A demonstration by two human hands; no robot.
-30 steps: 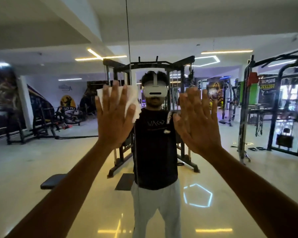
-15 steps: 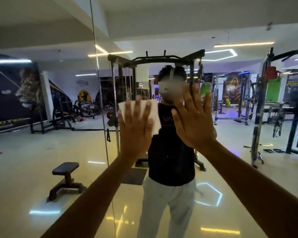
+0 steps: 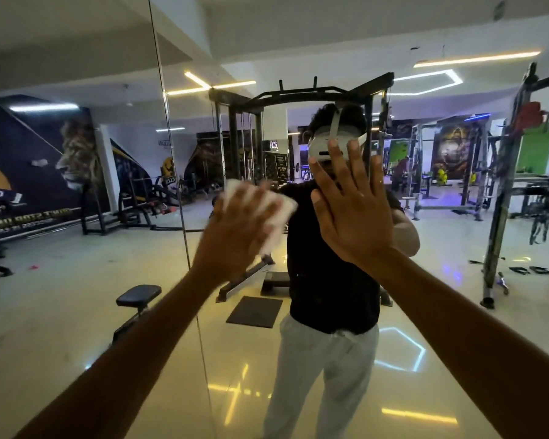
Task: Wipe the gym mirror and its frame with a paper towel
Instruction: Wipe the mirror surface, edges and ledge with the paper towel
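Observation:
A large wall mirror (image 3: 457, 312) fills the view and reflects a person and the gym behind. A thin vertical seam (image 3: 171, 172) between mirror panels runs down left of centre. My left hand (image 3: 235, 229), blurred by motion, presses a white paper towel (image 3: 282, 210) flat against the glass with straight fingers. My right hand (image 3: 349, 204) lies flat on the mirror to the right of it, fingers spread, holding nothing. No frame edge of the mirror shows.
Reflected in the glass are a black cable rack (image 3: 298, 99), a small black bench (image 3: 138, 296), a dark floor mat (image 3: 254, 312), weight machines (image 3: 514, 185) at the right and a lion mural (image 3: 45, 166) at the left.
My left hand has slid the towel down and to the right across the glass. The view has swung, so the seam now sits further left. My right hand stays flat on the mirror.

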